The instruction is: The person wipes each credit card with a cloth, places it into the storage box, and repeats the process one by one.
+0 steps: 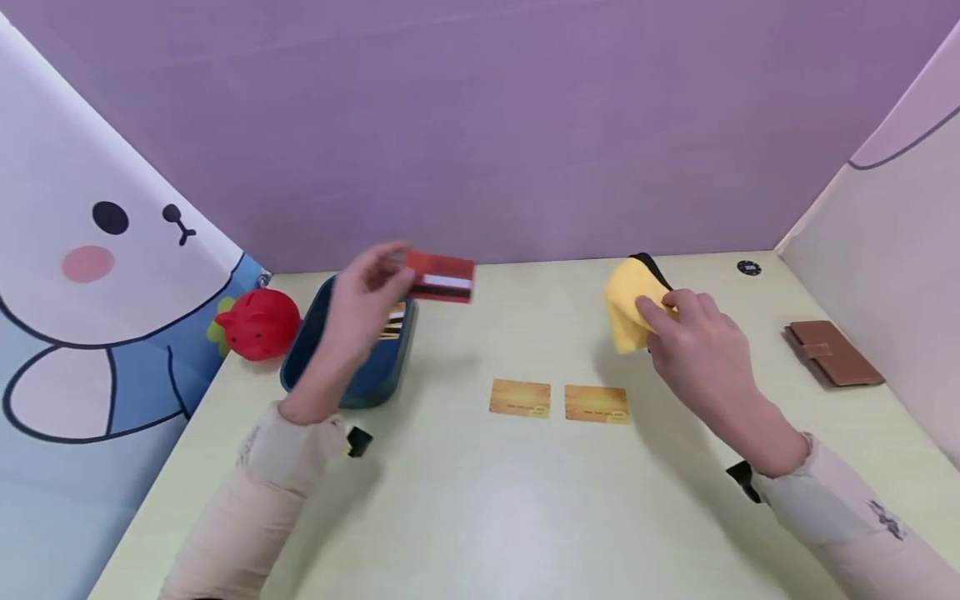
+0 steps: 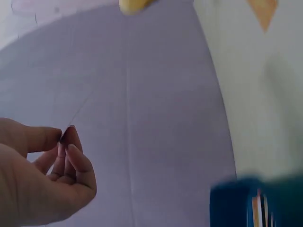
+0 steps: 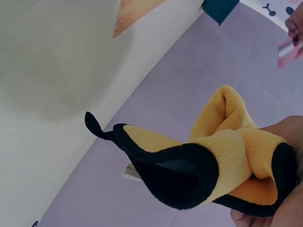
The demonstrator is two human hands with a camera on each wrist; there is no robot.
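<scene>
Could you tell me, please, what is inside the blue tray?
At least one striped card shows in the tray, toward its right. The left hand hides the middle in the head view, so whatever lies there cannot be seen.

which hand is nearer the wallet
Right. The right hand, holding the cloth, is left of the wallet; the left hand, pinching the red card, is much farther left.
</scene>
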